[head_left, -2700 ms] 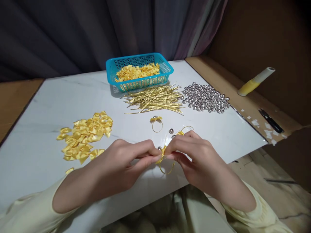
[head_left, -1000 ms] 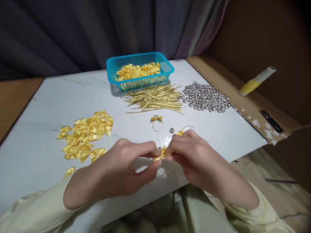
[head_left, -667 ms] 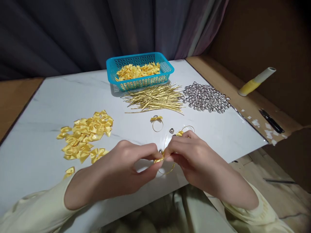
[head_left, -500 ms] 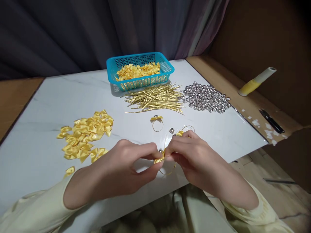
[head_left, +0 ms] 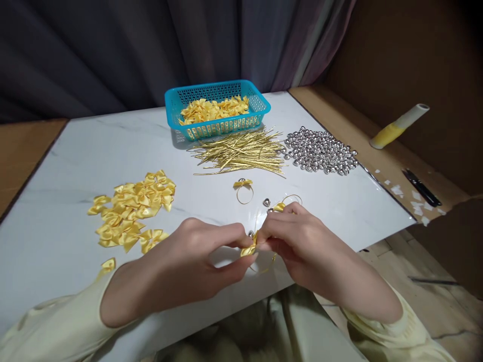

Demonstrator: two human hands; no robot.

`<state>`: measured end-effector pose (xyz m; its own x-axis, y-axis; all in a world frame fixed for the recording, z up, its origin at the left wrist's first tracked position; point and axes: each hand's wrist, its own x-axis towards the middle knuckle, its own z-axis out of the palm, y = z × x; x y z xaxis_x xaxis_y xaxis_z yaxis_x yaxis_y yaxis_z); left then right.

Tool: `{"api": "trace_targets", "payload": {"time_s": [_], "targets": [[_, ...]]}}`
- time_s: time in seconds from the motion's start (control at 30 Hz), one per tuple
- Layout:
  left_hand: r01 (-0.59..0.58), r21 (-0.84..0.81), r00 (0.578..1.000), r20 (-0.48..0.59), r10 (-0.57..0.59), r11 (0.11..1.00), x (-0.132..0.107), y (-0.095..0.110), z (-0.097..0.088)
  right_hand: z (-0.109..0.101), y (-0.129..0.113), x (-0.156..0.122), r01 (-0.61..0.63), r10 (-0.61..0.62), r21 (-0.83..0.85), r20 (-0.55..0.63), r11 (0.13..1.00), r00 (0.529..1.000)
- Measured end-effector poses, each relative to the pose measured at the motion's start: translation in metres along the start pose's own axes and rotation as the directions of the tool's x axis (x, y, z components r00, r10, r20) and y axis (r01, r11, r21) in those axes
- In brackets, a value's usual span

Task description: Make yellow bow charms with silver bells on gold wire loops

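Observation:
Near the table's front edge, my left hand (head_left: 204, 256) pinches a yellow ribbon bow (head_left: 248, 250) between thumb and forefinger. My right hand (head_left: 302, 236) meets it from the right, its fingertips closed on the bow's other side and partly hiding it. A silver heart-shaped bead (head_left: 251, 234) shows just above the bow. Thin gold cord runs upward from the fingers and curves below them. Behind my right fingers lies another yellow bow (head_left: 279, 207), partly covered, with a cord loop. A loose heart bead (head_left: 266, 202) rests beside it.
A bow with a bead and a cord ring (head_left: 245, 195) lies mid-table. Farther back are a pile of gold cords (head_left: 241, 153), silver beads (head_left: 320, 151) and a blue basket (head_left: 171, 113) of yellow pieces. Loose bows (head_left: 138, 206) lie left; a tube (head_left: 400, 126) and black snips (head_left: 421, 188) right.
Both hands stay almost in place, still pinching. The bow and its bead have shifted very slightly right, and the left thumb has slid a little to the right.

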<state>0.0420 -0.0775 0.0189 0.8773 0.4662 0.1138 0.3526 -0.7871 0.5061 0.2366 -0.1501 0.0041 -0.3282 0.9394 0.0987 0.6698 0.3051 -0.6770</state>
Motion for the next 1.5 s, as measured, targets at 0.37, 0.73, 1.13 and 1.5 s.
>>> {"api": "trace_targets", "payload": {"time_s": [0.37,0.73,1.13,1.5], "targets": [[0.065,-0.116,0.997,0.040,-0.061,0.991,0.002,-0.001,0.002,0.000,0.000,-0.002,-0.005,0.005,-0.040,0.001,0.999,1.000],[0.265,-0.282,0.963,0.122,-0.240,0.922,0.003,0.002,0.001,-0.003,0.000,-0.008,-0.035,0.040,0.064,-0.071,0.997,0.997],[0.327,-0.403,0.942,0.215,-0.259,0.855,0.005,0.003,-0.008,0.006,-0.001,-0.018,0.102,-0.032,0.309,-0.224,0.946,0.974],[0.291,-0.506,0.950,0.254,-0.182,0.812,0.004,0.002,-0.006,0.010,0.001,-0.020,0.143,-0.094,0.273,-0.183,0.951,0.979]]}}
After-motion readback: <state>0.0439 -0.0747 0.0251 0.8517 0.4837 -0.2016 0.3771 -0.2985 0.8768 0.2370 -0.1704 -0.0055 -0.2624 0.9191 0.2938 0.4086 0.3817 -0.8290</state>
